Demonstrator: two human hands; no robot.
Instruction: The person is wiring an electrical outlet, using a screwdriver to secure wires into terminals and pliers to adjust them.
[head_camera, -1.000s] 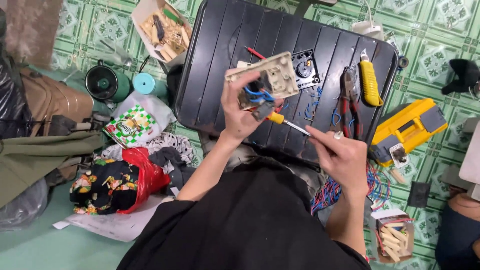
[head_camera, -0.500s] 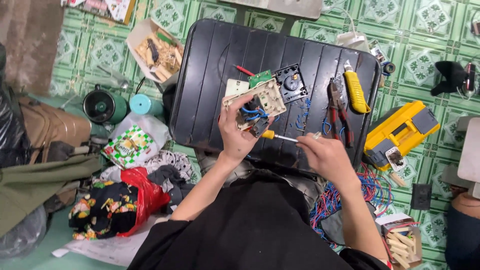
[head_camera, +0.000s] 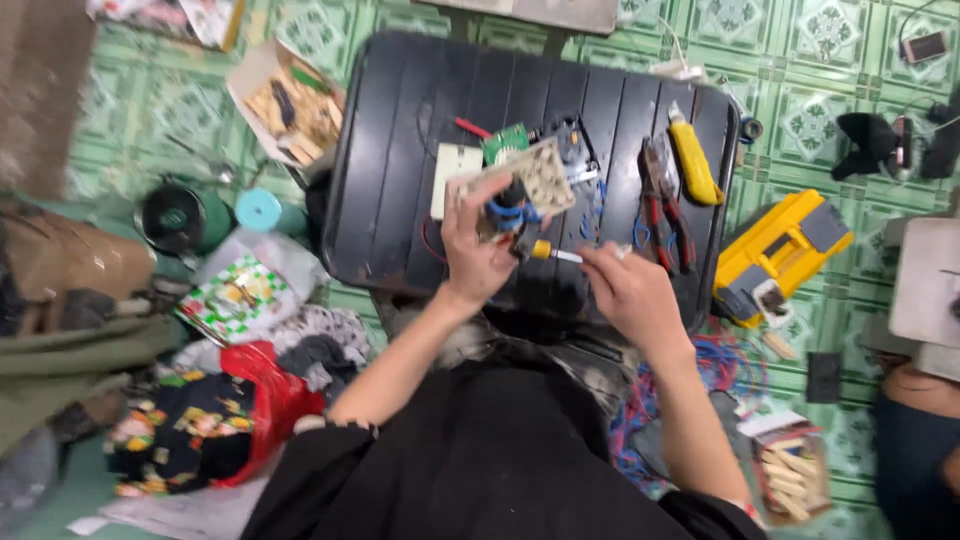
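Head view looks down on a black ribbed case (head_camera: 400, 160) lying on green patterned floor tiles. The left hand (head_camera: 478, 245) holds a beige perforated switch plate (head_camera: 535, 178) above the case, fingers wrapped around its lower edge where blue wires (head_camera: 508, 212) hang. The right hand (head_camera: 625, 290) pinches a yellow-handled screwdriver (head_camera: 548, 252), its end meeting the underside of the plate. On the case lie a green circuit board (head_camera: 507, 142), red-handled pliers (head_camera: 660, 205) and a yellow utility knife (head_camera: 692, 160). Left of the case, an open cardboard box (head_camera: 288, 100) holds pale wooden-looking bits and one dark tool. A smaller open box (head_camera: 790, 470) by the person's right elbow holds pale blocks. A yellow tool case (head_camera: 780, 255) sits to the right, lid shut, contents hidden.
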